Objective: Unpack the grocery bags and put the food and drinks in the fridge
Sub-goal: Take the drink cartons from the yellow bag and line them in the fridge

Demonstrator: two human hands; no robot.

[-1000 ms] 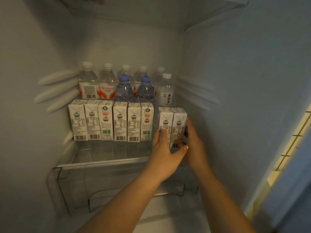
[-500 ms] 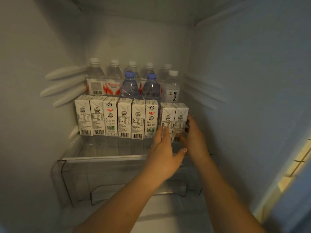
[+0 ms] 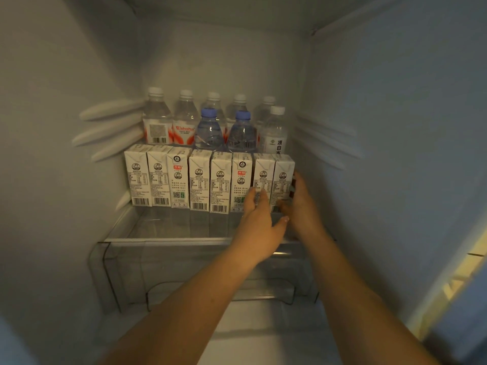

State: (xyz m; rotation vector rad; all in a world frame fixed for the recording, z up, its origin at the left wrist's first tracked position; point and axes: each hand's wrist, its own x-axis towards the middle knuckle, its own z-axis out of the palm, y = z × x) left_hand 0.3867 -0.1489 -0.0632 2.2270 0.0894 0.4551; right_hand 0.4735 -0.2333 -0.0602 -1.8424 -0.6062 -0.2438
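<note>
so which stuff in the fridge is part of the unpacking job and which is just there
Job:
- milk cartons in a row on the glass shelf
- water bottles behind them
- left hand and right hand on the two rightmost cartons

Just there:
- clear crisper drawer
- side-wall shelf rails

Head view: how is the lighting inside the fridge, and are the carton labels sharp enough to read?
Head view: dim, cool-grey light on the fridge wall, with a warmer yellow strip at the right edge; wide-angle bending toward the borders; the milk cartons show barcodes, but their fine print is too soft to read; the left hand and right hand are slightly blurred.
</note>
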